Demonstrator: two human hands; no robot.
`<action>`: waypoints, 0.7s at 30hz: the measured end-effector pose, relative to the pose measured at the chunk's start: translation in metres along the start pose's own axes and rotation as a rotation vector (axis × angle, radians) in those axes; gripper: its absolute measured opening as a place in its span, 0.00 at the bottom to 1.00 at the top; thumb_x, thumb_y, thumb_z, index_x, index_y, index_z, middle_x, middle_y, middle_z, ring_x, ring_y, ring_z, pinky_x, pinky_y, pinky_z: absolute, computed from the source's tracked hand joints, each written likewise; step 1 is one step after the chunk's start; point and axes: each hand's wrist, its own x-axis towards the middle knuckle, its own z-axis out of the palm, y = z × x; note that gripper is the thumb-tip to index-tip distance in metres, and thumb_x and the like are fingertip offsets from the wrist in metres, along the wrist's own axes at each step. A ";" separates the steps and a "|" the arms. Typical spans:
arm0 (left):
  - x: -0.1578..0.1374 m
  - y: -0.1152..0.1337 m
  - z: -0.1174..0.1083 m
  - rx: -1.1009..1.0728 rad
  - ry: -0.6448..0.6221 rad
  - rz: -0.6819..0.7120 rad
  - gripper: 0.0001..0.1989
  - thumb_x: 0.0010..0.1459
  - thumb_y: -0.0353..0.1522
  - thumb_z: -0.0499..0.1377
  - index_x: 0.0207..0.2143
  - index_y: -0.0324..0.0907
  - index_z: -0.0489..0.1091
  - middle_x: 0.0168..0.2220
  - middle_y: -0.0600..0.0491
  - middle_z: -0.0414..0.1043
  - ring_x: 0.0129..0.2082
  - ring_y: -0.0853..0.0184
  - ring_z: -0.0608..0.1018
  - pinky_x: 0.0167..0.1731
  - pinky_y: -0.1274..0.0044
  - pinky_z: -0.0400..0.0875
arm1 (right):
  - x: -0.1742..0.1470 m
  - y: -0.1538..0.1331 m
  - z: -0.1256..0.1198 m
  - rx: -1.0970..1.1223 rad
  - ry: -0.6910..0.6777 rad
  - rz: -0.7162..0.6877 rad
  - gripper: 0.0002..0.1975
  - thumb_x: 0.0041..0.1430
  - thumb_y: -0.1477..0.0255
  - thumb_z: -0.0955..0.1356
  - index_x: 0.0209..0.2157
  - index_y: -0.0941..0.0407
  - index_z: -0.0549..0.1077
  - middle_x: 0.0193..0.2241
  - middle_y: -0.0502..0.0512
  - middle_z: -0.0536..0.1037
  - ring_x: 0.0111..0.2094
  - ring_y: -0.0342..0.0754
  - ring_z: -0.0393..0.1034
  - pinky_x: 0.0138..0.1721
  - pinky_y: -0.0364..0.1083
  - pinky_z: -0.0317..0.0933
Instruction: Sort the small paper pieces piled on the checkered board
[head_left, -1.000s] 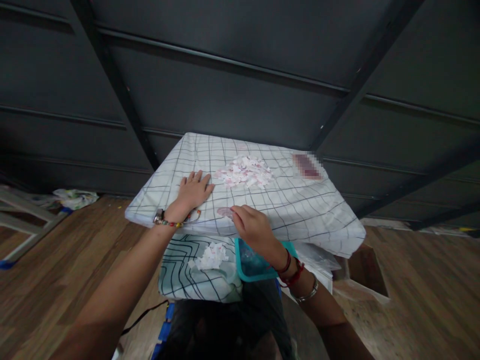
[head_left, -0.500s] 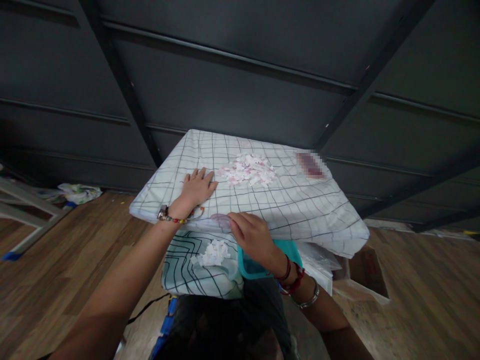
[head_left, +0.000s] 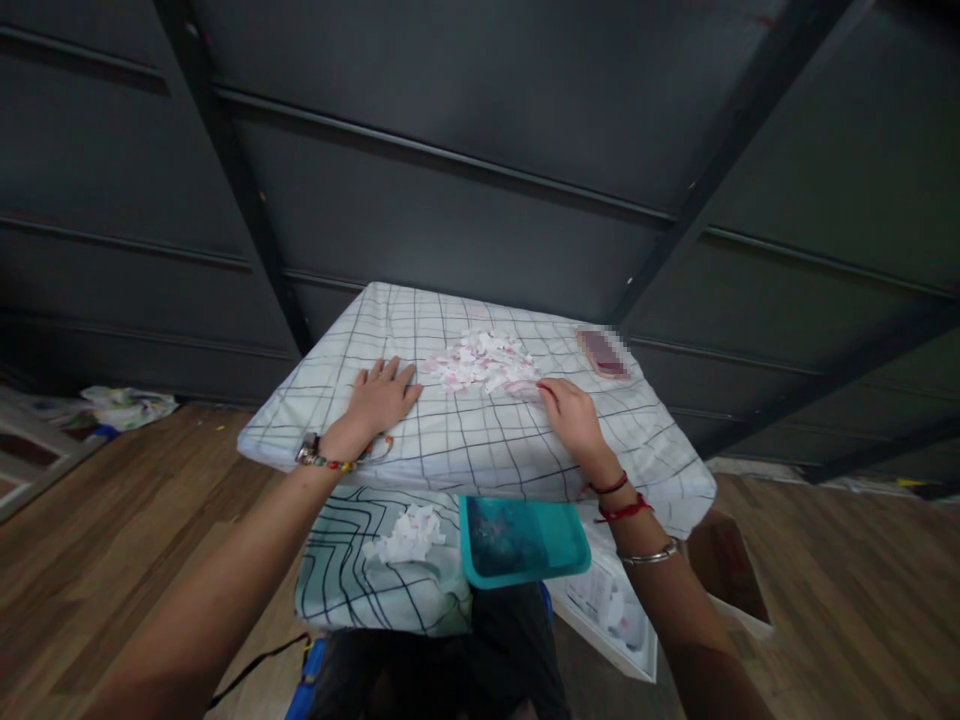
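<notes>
My left hand (head_left: pixel 381 397) lies flat on the checked cloth (head_left: pixel 465 450) over the table, fingers spread, left of a pile of small white and pinkish paper-like scraps (head_left: pixel 484 358). My right hand (head_left: pixel 574 415) is closed in a pinch at the pile's near right edge. From its fingertips a thin, see-through pinkish piece (head_left: pixel 523 389) reaches left against the scraps; its exact kind I cannot make out. A smaller heap of white scraps (head_left: pixel 411 535) sits on a green-and-black patterned cloth (head_left: pixel 337 560) by my lap. Below the table's front edge is a teal plastic tray (head_left: pixel 525 575).
A phone-like pink item (head_left: pixel 606 353), partly blurred out, lies at the table's right. A white box (head_left: pixel 637 655) and a cardboard box (head_left: pixel 731 570) stand low on the right. Dark panels (head_left: pixel 465 220) rise directly behind the table.
My right hand has moved from the table's front edge forward and right to the pile, carrying the see-through piece. The tray shows more fully. My left hand stays flat; the view has shifted slightly.
</notes>
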 end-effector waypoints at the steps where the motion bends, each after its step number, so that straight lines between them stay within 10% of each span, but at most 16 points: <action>1: 0.000 0.000 0.001 0.003 0.003 -0.001 0.29 0.63 0.44 0.37 0.62 0.43 0.54 0.64 0.45 0.49 0.63 0.53 0.51 0.58 0.59 0.48 | 0.002 0.006 0.001 -0.015 -0.011 0.005 0.13 0.62 0.75 0.58 0.40 0.59 0.73 0.37 0.61 0.77 0.40 0.52 0.71 0.42 0.49 0.64; 21: 0.002 -0.002 0.001 0.023 -0.013 -0.018 0.29 0.63 0.44 0.37 0.62 0.43 0.54 0.65 0.45 0.48 0.63 0.53 0.51 0.58 0.59 0.48 | 0.007 0.028 0.027 -0.066 0.038 -0.117 0.12 0.62 0.78 0.59 0.38 0.59 0.72 0.35 0.59 0.76 0.37 0.50 0.69 0.42 0.49 0.60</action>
